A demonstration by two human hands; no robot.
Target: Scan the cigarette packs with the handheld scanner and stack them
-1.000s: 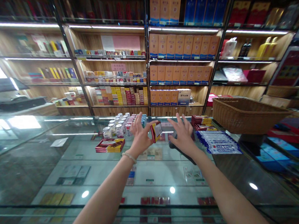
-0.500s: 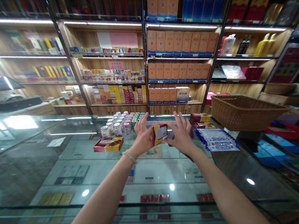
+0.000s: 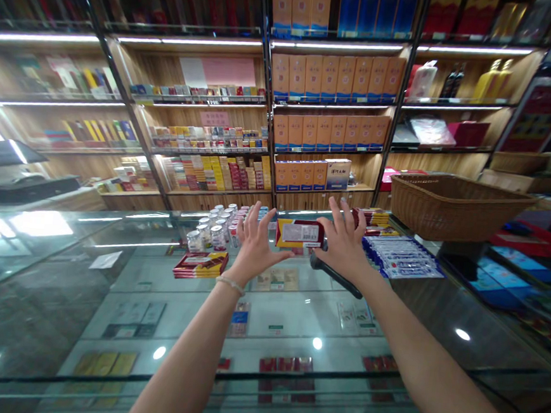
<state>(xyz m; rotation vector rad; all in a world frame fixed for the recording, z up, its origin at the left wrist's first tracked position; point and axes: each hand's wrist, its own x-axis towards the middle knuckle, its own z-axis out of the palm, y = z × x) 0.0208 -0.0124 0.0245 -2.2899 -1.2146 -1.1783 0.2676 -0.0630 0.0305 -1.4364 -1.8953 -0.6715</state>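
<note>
In front of me my right hand (image 3: pixel 346 247) grips the right end of a red and yellow chocolate bar (image 3: pixel 299 234), held up over the glass counter (image 3: pixel 295 316). A pale label faces me on its wrapper. To the left of the bar, my left hand (image 3: pixel 257 240) is open with spread fingers, its thumb reaching below the bar's lower edge. Beneath my right hand lies a black object with a long handle (image 3: pixel 339 280), partly hidden. A stack of similar chocolate bars (image 3: pixel 200 265) rests left of my left hand; another stack (image 3: pixel 377 218) is behind my right hand.
Several small jars (image 3: pixel 218 236) stand at the back left of the counter. Blue and white packets (image 3: pixel 402 256) lie on the right, with a brown wicker basket (image 3: pixel 451 211) behind them. Shelves of boxes (image 3: pixel 331 134) line the wall. A paper slip (image 3: pixel 106 260) lies at left.
My left hand has let go of the chocolate bar and moved slightly left, fingers spreading. The bar has turned so its labelled long face points at me, in my right hand alone.
</note>
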